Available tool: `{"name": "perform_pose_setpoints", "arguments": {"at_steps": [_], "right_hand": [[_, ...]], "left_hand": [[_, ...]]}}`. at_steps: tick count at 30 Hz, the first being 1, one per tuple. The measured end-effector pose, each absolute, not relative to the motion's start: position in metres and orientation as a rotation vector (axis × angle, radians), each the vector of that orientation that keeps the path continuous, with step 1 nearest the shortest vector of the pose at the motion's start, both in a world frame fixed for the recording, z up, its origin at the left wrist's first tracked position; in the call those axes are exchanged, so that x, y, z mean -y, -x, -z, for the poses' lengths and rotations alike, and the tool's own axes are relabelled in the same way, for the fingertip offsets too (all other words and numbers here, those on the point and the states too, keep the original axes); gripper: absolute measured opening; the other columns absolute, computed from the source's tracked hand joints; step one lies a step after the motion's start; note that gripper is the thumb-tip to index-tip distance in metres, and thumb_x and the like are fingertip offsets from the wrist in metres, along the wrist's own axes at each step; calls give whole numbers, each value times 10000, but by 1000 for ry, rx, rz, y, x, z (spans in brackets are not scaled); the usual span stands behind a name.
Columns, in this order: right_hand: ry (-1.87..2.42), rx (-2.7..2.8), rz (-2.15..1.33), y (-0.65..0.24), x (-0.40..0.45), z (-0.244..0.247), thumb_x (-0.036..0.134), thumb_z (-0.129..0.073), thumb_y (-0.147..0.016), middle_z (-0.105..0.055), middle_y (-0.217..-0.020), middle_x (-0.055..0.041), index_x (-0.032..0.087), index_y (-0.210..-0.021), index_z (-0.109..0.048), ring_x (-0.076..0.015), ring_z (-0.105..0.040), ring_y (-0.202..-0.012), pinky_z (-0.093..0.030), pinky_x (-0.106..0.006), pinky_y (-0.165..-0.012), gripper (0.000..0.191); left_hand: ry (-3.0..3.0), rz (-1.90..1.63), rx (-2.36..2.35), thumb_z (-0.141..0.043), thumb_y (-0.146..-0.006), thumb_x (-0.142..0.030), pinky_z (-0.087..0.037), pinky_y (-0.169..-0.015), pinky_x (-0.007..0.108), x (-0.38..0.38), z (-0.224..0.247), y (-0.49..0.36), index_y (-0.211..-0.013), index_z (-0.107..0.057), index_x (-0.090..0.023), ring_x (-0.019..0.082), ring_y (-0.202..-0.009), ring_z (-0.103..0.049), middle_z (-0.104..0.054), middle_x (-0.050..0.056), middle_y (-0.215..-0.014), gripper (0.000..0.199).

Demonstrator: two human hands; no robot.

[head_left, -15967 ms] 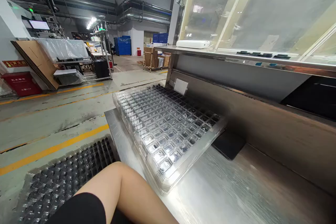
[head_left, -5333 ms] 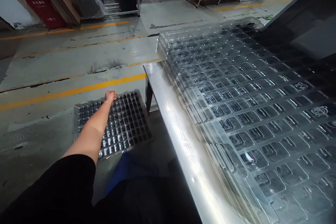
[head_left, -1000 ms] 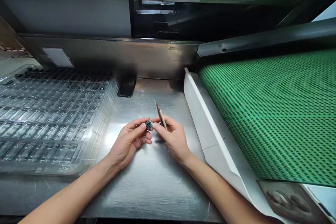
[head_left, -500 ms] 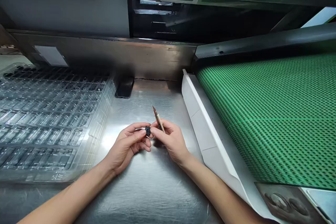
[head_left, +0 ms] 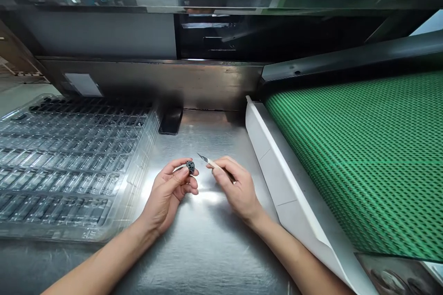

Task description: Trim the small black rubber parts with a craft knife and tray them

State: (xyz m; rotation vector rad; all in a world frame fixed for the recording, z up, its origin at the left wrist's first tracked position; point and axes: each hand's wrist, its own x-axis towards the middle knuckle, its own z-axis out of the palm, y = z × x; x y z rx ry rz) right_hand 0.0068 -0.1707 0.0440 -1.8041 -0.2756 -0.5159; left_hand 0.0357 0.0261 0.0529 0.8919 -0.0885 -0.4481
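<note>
Left hand [head_left: 168,190] pinches a small black part [head_left: 190,166] at fingertip height, face up for access. Right hand [head_left: 236,187] grips a blade [head_left: 207,161] pen-style, tip aimed at it; tray stack [head_left: 69,161] sits just left on the table [head_left: 207,249].

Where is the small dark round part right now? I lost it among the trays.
In the head view the small dark round part is pinched in the left hand fingers above the steel table, right of the clear tray stack, beside the blade tool.

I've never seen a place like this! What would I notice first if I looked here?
Probably the bright green dotted belt filling the right side. In the middle, over the shiny steel table, the left hand pinches a small dark round part while the right hand holds a thin pointed tool. Clear plastic trays are stacked on the left.
</note>
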Motion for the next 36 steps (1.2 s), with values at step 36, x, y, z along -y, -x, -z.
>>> {"name": "perform_pose_setpoints", "arguments": {"at_steps": [36], "right_hand": [[2117, 371, 699, -3, 175, -45, 466, -609, -1169, -575, -757, -18, 189, -914, -700, -211, -512, -649, -343, -351, -645, 388]], "left_hand": [[-908, 354, 113, -862, -907, -284, -514, -554, 201, -33, -65, -38, -1166, -743, -158, 126, -627, -602, -695, 89, -901, 311]]}}
